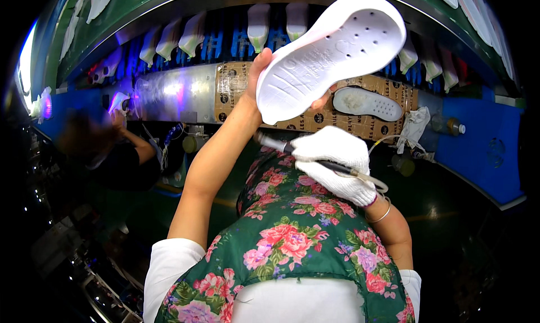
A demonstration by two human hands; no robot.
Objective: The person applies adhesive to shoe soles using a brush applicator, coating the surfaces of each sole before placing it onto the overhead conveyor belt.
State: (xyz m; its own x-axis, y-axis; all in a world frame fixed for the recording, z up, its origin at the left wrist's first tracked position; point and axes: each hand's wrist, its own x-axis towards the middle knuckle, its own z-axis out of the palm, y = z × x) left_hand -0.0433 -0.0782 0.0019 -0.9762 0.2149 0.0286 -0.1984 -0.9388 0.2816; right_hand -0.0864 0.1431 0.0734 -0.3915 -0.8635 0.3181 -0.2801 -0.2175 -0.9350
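My bare left hand holds up a white shoe sole over the bench. Its thumb is on the near left edge and fingertips show under the far side. The sole has grooves at one end and small holes at the other. Lower down, my right hand wears a white knit glove. Its fingers wrap a slim, dark-handled brush-like tool with a thin hose behind; the tip points left, blurred, below the sole and apart from it. Another whitish sole lies flat on the cardboard.
Several white shoe parts stand on blue racks along the back. At right are a crumpled cloth and a small bottle by a blue panel. Another person works at the left, beside a metal bench surface.
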